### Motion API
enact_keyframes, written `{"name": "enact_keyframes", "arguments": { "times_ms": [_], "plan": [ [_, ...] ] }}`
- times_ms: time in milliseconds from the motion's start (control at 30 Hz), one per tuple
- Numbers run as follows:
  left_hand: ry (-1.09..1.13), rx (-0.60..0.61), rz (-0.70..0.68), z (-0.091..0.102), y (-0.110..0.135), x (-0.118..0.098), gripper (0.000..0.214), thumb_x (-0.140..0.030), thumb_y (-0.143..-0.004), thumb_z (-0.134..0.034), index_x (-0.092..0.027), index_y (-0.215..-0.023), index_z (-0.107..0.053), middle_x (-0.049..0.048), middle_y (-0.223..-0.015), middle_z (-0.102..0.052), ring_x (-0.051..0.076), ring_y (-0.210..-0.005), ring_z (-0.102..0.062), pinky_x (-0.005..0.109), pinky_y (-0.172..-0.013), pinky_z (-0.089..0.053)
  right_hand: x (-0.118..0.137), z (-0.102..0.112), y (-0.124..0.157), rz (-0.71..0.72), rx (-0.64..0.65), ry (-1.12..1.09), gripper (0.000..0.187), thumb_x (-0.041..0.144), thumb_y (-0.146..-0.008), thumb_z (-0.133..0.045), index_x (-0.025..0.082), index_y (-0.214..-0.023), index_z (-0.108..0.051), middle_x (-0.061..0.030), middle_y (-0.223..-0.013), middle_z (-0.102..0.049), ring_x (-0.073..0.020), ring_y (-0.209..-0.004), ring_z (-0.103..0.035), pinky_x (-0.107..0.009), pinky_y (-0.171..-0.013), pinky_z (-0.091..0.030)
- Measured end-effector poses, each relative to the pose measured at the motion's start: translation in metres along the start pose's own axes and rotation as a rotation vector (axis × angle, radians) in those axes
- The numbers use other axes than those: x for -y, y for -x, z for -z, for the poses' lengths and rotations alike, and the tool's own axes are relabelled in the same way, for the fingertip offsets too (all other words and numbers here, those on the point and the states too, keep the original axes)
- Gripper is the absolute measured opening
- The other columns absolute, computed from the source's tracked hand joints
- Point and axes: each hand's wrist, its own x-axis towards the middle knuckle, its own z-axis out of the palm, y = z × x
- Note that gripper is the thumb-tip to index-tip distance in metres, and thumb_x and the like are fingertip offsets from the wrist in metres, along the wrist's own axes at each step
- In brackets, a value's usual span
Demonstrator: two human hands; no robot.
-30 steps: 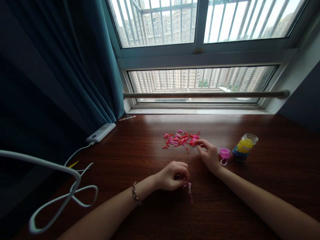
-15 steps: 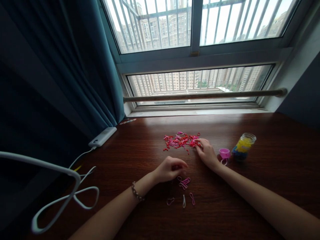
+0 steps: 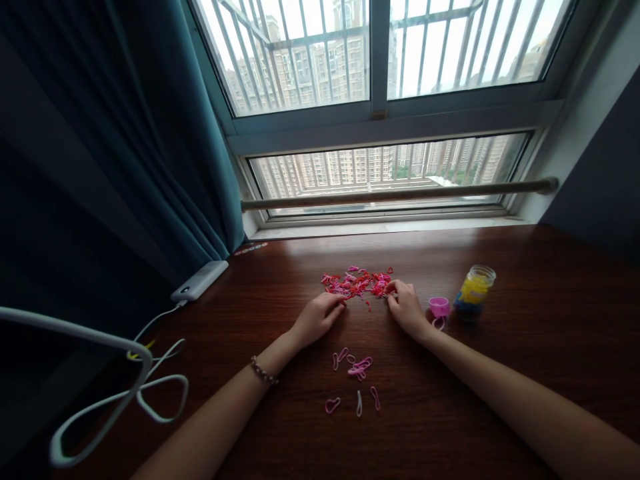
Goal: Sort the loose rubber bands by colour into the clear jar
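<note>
A pile of small red and pink rubber bands (image 3: 357,283) lies on the dark wooden table. My left hand (image 3: 316,321), with a beaded bracelet (image 3: 263,371) on its wrist, reaches to the pile's near left edge. Its thumb and forefinger are slightly apart, and nothing shows between them. At the pile's right edge, the fingers of my right hand (image 3: 407,310) are curled and pinched on a rubber band, mostly hidden by the fingertips. Closer to me lie a small cluster of pink bands (image 3: 361,368), a white band (image 3: 359,403), and several other loose pink ones.
Right of my right hand stand a pink cup-shaped lid (image 3: 439,307) with a ring and a glass jar (image 3: 474,293), yellow and blue inside. At left are a white power bank (image 3: 200,280), a white cable (image 3: 165,377) and a blue curtain (image 3: 200,167). A barred window is behind.
My left hand has moved up and left from the loose bands to the big pile. Two more pink bands show near the cluster. My right hand has stayed at the pile's right side.
</note>
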Motion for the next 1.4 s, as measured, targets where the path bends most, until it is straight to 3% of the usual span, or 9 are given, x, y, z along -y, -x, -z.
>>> {"name": "enact_keyframes", "arguments": {
  "times_ms": [167, 367, 467, 600, 800, 967, 1300, 1400],
  "plan": [
    [-0.163, -0.114, 0.109, 0.000, -0.007, 0.025, 0.022, -0.027, -0.082, -0.046, -0.018, -0.096, -0.061, 0.0072, -0.096, -0.064, 0.019, -0.089, -0.059, 0.030, -0.081, -0.045, 0.001, 0.001, 0.002, 0.056, 0.060, 0.021, 0.021, 0.006, -0.073, -0.045, 0.019, -0.073, -0.061, -0.0042, -0.077, -0.062, -0.0218, -0.078, -0.045, -0.036, -0.074, -0.037],
    [-0.335, -0.180, 0.142, 0.013, -0.017, 0.044, 0.017, -0.021, -0.079, -0.049, -0.017, -0.089, -0.062, 0.0069, -0.088, -0.065, 0.019, -0.083, -0.058, 0.032, -0.079, -0.045, -0.001, 0.000, 0.002, 0.091, 0.040, 0.010, 0.025, 0.006, -0.075, -0.047, 0.020, -0.079, -0.067, -0.0062, -0.084, -0.065, -0.0225, -0.080, -0.047, -0.038, -0.076, -0.038],
    [-0.392, -0.167, 0.058, 0.013, -0.021, 0.039, 0.014, -0.022, -0.078, -0.053, -0.019, -0.086, -0.063, 0.0064, -0.092, -0.064, 0.020, -0.091, -0.055, 0.034, -0.084, -0.041, 0.001, 0.001, 0.002, 0.087, 0.029, -0.003, 0.028, 0.005, -0.074, -0.045, 0.020, -0.079, -0.068, -0.0065, -0.084, -0.066, -0.0227, -0.081, -0.049, -0.038, -0.076, -0.039],
    [-0.434, -0.048, -0.114, 0.004, -0.025, 0.028, 0.015, -0.024, -0.082, -0.050, -0.021, -0.087, -0.063, 0.0048, -0.096, -0.065, 0.020, -0.097, -0.052, 0.036, -0.088, -0.036, 0.006, 0.005, 0.000, 0.014, -0.034, -0.091, 0.023, 0.009, -0.073, -0.046, 0.018, -0.075, -0.066, -0.0057, -0.081, -0.065, -0.0207, -0.079, -0.054, -0.035, -0.073, -0.043],
    [-0.405, 0.000, -0.129, -0.001, -0.024, 0.030, 0.018, -0.022, -0.084, -0.046, -0.020, -0.090, -0.063, 0.0063, -0.091, -0.066, 0.020, -0.093, -0.054, 0.036, -0.087, -0.036, 0.008, 0.010, -0.002, -0.154, -0.092, -0.292, 0.014, 0.026, -0.074, -0.052, 0.017, -0.075, -0.063, -0.0036, -0.074, -0.065, -0.0189, -0.068, -0.059, -0.032, -0.066, -0.046],
    [-0.338, -0.033, -0.140, 0.002, -0.021, 0.033, 0.017, -0.021, -0.084, -0.046, -0.020, -0.090, -0.062, 0.0056, -0.089, -0.066, 0.019, -0.091, -0.056, 0.035, -0.087, -0.036, 0.007, 0.009, -0.002, -0.192, -0.114, -0.384, 0.019, 0.034, -0.076, -0.055, 0.017, -0.082, -0.059, -0.0059, -0.077, -0.065, -0.0210, -0.071, -0.060, -0.033, -0.066, -0.047],
    [-0.021, -0.206, 0.052, 0.003, -0.019, 0.038, 0.016, -0.027, -0.079, -0.055, -0.018, -0.091, -0.062, 0.0047, -0.087, -0.066, 0.016, -0.078, -0.061, 0.027, -0.074, -0.047, 0.020, 0.013, 0.002, -0.115, -0.108, -0.304, 0.023, 0.033, -0.086, -0.041, 0.017, -0.088, -0.056, -0.0043, -0.070, -0.059, -0.0186, -0.064, -0.056, -0.028, -0.060, -0.044],
    [0.020, -0.232, 0.086, 0.002, -0.019, 0.037, 0.016, -0.027, -0.079, -0.055, -0.018, -0.089, -0.063, 0.0041, -0.086, -0.067, 0.015, -0.074, -0.061, 0.025, -0.069, -0.047, 0.034, 0.015, 0.010, -0.017, -0.090, -0.257, 0.019, 0.027, -0.088, -0.038, 0.017, -0.089, -0.055, -0.0034, -0.070, -0.057, -0.0171, -0.063, -0.054, -0.028, -0.060, -0.042]
  ]
}}
